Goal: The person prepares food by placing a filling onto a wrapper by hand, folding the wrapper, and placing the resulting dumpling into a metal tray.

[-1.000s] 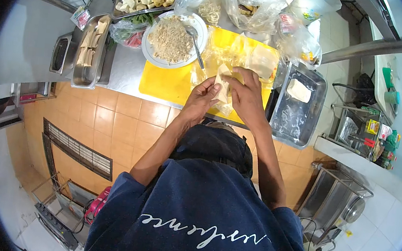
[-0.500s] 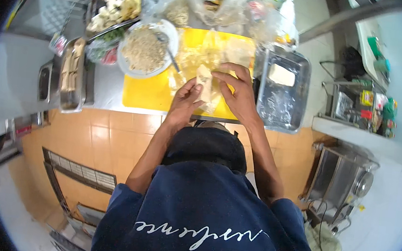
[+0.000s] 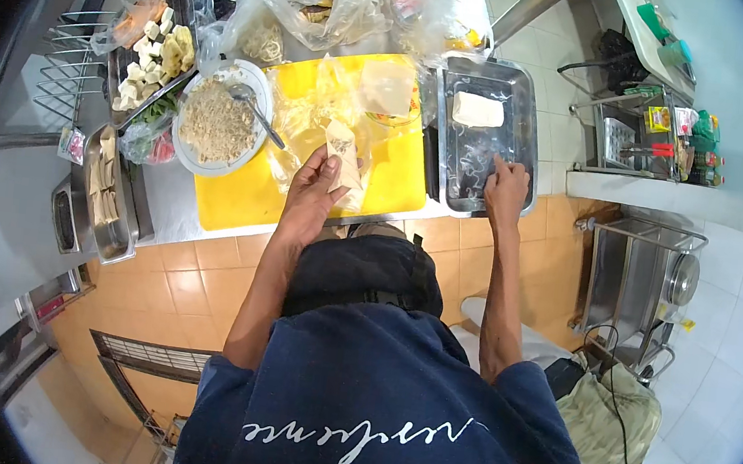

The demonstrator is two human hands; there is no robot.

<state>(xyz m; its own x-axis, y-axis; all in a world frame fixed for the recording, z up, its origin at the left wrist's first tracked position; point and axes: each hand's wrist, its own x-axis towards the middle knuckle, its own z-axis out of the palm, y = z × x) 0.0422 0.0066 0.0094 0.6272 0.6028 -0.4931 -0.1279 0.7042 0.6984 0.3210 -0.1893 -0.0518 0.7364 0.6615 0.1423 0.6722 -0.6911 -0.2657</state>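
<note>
A steel tabletop (image 3: 166, 201) carries a plate of crumbly filling (image 3: 216, 120) at left, within easy reach. The left hand (image 3: 310, 197) pinches a pale folded wrapper (image 3: 342, 149) in closed fingers above the yellow cutting board (image 3: 248, 196); its long axis runs up and away, narrow end farthest. The right hand (image 3: 507, 185), fingers loosely spread, rests in a metal tray (image 3: 530, 104), seemingly steadying it.

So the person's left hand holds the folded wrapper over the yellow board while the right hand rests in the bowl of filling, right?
Not quite. In the head view the right hand rests in the metal tray, not the bowl. The left hand does hold the folded wrapper over the yellow board.
</note>
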